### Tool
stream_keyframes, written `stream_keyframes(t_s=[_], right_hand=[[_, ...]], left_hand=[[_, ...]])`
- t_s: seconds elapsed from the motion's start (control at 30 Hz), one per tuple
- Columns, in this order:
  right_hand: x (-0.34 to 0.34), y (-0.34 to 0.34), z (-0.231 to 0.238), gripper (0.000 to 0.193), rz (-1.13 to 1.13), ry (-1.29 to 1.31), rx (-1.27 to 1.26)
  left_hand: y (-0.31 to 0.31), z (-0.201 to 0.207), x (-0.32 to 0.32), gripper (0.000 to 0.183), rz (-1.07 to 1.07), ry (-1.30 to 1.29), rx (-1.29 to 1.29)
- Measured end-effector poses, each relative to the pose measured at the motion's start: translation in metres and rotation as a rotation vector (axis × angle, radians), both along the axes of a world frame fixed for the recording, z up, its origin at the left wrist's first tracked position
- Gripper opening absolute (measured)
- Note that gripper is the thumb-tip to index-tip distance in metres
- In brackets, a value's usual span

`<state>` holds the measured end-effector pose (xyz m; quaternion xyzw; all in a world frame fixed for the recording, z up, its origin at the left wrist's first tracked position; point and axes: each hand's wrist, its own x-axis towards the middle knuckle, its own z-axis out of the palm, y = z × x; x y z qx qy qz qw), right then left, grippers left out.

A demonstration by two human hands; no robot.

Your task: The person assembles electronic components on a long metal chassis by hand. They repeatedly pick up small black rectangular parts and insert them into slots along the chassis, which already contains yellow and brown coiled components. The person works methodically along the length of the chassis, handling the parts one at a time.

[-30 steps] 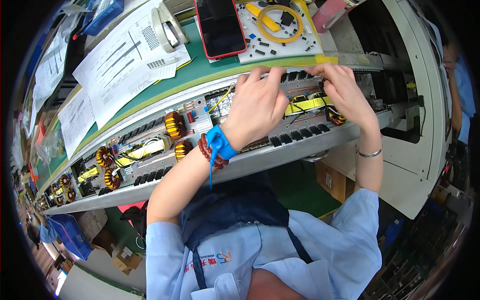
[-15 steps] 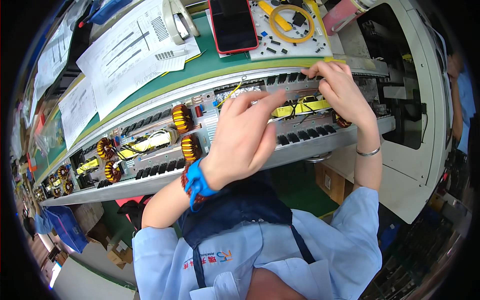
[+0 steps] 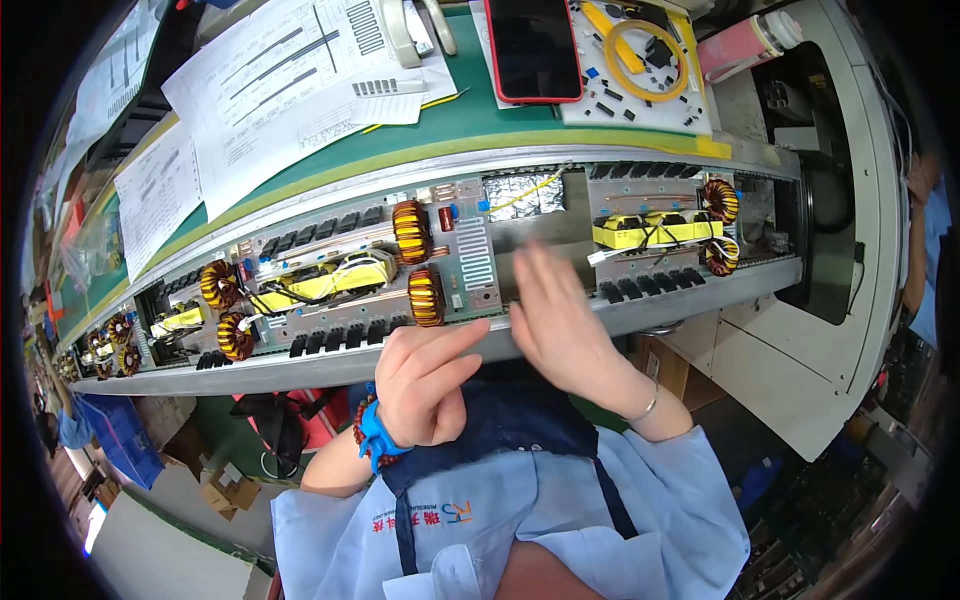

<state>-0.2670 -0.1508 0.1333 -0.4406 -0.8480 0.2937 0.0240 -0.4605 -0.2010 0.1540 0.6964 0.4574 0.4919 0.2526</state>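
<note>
My right hand (image 3: 565, 325) reaches over the near rail of a long metal track, fingers stretched and slightly blurred, with nothing seen in it. My left hand (image 3: 428, 385) is in front of the near rail, two fingers extended and the others curled, holding nothing visible. In the track sits a circuit board (image 3: 470, 262) with copper-wound toroid coils (image 3: 412, 232) and a yellow-taped transformer (image 3: 325, 284). Right of a gap lies another circuit board (image 3: 650, 192) with a yellow transformer (image 3: 655, 232) and a white connector (image 3: 600, 258). A yellow wire (image 3: 527, 193) crosses a silvery patch (image 3: 525, 195) in the gap.
Behind the track, a green mat (image 3: 470, 120) bears printed sheets (image 3: 260, 95), a red-edged phone (image 3: 535, 50) and a white board of small parts with a yellow tape ring (image 3: 645, 60). A pink bottle (image 3: 745, 45) stands right. A white machine housing (image 3: 790, 350) borders the right side.
My right hand has left the right-hand board and moved left and nearer me. My left hand has drawn back from over the track. The whole view has shifted slightly.
</note>
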Motion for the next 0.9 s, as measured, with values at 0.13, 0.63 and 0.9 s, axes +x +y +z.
stream_keyframes(t_s=[0.13,0.63,0.9], right_hand=[[-0.002,0.005,-0.011,0.060,-0.162,-0.201,0.026],[0.052,0.029,-0.015,0.051,-0.499,-0.303,0.111],[0.096,0.044,-0.041,0.046,-0.555,-0.366,0.319]], left_hand=[[-0.005,-0.003,-0.011,0.029,-0.010,0.002,0.022],[-0.041,-0.009,-0.061,0.037,0.425,0.345,-0.011],[-0.039,-0.008,-0.093,0.034,0.826,0.671,-0.189]])
